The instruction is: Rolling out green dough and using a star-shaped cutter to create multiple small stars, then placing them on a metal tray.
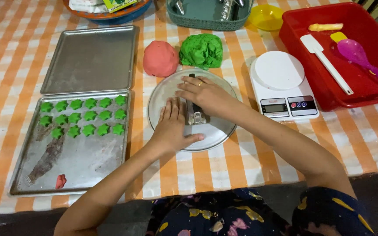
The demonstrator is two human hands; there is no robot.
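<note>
My left hand (173, 126) lies flat, fingers apart, on a round metal plate (217, 133) in the middle of the table. My right hand (202, 94) reaches across the plate and grips a small metal tool with a dark handle (196, 116), pressing it down on the plate. Just behind the plate sit a pink dough ball (160, 58) and a green dough ball (201, 50). To the left, a metal baking tray (84, 166) carries rows of several green star-shaped dough pieces (84, 117) and one small pink piece (61, 181).
An empty second baking tray (90, 59) lies behind the first. A white kitchen scale (281, 85) stands right of the plate. A red tub (351, 52) holds a white spatula and a purple spoon. A yellow bowl (265, 16) and a teal basket (208, 15) stand at the back.
</note>
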